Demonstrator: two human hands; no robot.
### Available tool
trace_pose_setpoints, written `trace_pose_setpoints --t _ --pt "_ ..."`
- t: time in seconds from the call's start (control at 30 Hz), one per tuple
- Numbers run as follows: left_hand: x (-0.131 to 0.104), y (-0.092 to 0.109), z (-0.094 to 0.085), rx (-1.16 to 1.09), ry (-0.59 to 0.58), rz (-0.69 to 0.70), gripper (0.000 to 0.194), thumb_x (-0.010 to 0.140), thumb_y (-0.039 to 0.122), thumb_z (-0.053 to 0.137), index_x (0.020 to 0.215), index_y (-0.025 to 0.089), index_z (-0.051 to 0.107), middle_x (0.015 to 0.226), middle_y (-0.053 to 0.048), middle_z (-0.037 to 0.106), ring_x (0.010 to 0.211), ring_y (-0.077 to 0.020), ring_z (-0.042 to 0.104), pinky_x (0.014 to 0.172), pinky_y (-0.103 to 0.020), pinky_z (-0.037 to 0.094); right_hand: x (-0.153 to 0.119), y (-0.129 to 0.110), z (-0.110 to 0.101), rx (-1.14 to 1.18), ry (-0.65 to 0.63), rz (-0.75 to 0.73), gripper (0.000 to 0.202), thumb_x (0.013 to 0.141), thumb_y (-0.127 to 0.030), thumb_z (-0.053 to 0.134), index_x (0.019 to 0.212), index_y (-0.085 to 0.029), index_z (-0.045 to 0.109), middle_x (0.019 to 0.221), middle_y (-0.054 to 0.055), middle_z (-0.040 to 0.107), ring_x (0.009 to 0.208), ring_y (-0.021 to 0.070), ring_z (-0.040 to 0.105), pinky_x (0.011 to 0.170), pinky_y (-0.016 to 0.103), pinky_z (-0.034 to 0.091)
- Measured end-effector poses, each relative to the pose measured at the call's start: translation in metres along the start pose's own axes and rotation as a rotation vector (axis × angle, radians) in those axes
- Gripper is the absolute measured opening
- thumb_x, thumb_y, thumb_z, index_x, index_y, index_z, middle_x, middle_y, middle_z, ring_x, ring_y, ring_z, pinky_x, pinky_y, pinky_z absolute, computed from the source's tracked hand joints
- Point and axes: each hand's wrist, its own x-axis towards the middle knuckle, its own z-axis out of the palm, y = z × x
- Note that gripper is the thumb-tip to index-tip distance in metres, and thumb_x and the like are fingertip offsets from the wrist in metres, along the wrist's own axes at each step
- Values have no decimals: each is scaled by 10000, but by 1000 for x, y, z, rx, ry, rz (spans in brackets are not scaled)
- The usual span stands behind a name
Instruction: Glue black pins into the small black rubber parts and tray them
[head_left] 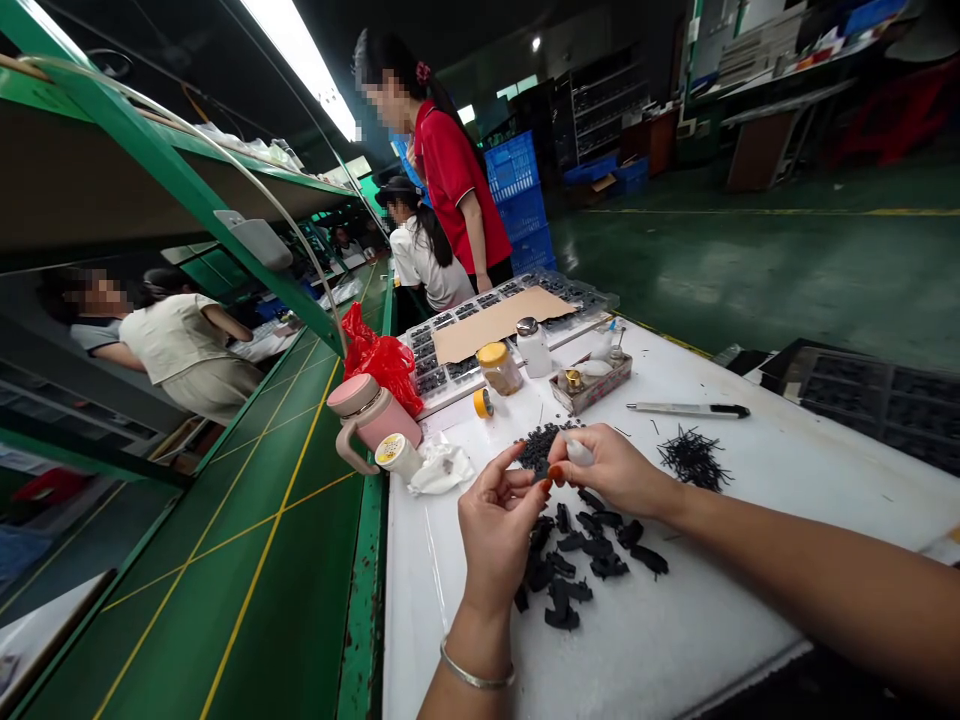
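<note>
My left hand (491,520) is closed in a pinch at the middle of the white table, its fingertips round a small black part (539,478) that they mostly hide. Touching or nearly touching those fingertips, my right hand (619,470) grips a small white squeeze bottle (578,452). Its tip is hidden by the fingers. Below both hands lie loose black curved plastic pieces (598,547). Behind them is a heap of tiny black parts (536,447). A pile of thin black sticks (694,458) lies right of my right hand.
A pen-like tool (688,409), a small tray (600,385), a yellow-lidded jar (499,368), a pump bottle (533,348) and yellow tape (483,403) stand beyond. At left are a pink mug (382,415) and a green conveyor (292,560). Cardboard (499,322) covers part trays; co-workers are behind.
</note>
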Motion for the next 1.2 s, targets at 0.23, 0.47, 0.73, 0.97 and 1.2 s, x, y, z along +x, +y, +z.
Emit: trace_pose_setpoints --t 0.23,0.47,0.73,0.97,1.2 --pt "1 -6 -1 93 21 28 541 705 266 749 1192 118 564 790 -72 689 656 -157 639 614 -242 529 1 -2 0 -175 46 3 293 787 -412 620 707 -132 596 587 -15 541 560 97 453 535 207 335" --pt "0 -8 -2 355 66 184 470 735 301 713 1168 158 599 814 -59 697 688 -164 655 644 -254 558 2 0 1 -233 125 -28 159 766 -271 629 677 -144 595 611 -24 549 604 102 461 577 208 343" --pt "10 -27 -11 347 83 227 563 690 418 735 1171 158 603 790 -69 711 676 -199 664 644 -277 561 8 0 -3 -165 199 -44 123 718 -210 645 634 -144 584 584 -24 542 591 106 462 568 213 350" --pt "28 -43 -17 239 165 190 752 652 545 715 1226 89 545 633 -47 658 542 -176 592 503 -258 510 14 -18 -54 64 673 -240 238 762 -368 650 718 -139 603 598 -5 531 533 105 441 521 236 357" --pt "29 -25 -21 253 82 72 1018 536 588 763 1362 109 409 701 -58 681 662 -238 657 573 -302 560 -57 -42 -147 -77 1051 -323 297 719 -427 684 730 -145 593 591 -7 530 507 95 444 488 230 355"
